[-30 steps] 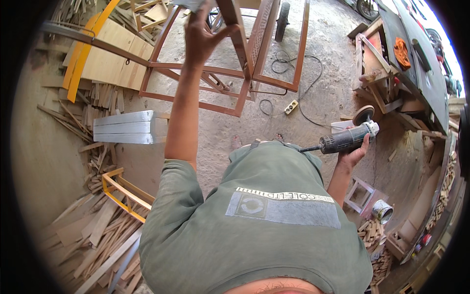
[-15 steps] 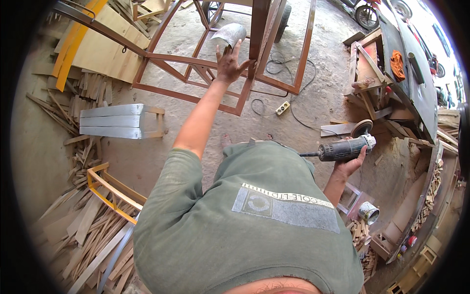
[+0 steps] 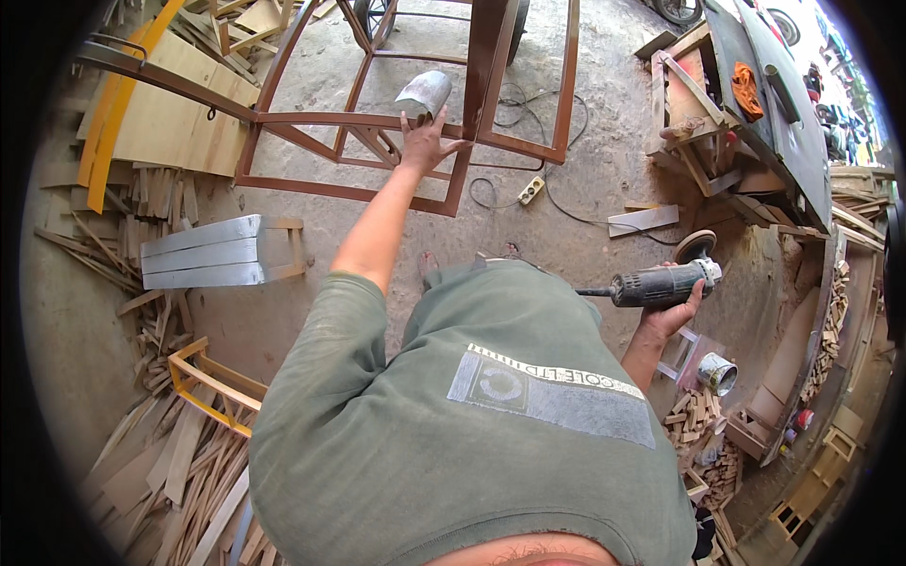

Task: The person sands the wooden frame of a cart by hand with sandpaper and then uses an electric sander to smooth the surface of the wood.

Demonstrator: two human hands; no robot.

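My left hand [image 3: 425,143] reaches forward to the brown metal frame [image 3: 330,193], its thumb out toward an upright bar. A curved grey sheet [image 3: 427,90] rises from between its fingers; the exact grip is partly hidden behind the hand. On the right, my right hand [image 3: 672,319] is wrapped round an angle grinder [image 3: 656,286], held at my side. The grinder's round disc [image 3: 696,245] faces away from me, and its cord end points toward my body.
A socket strip [image 3: 531,191] and its cable lie on the floor ahead. At left are a silver-painted wooden piece [image 3: 203,253], a yellow-edged wooden frame [image 3: 203,382] and heaped offcuts [image 3: 189,453]. A workbench [image 3: 769,123] and a paint tin [image 3: 717,374] stand at right.
My left hand and the grey sheet have come slightly nearer to me along the frame. The view has shifted a little; the grinder stays in my right hand.
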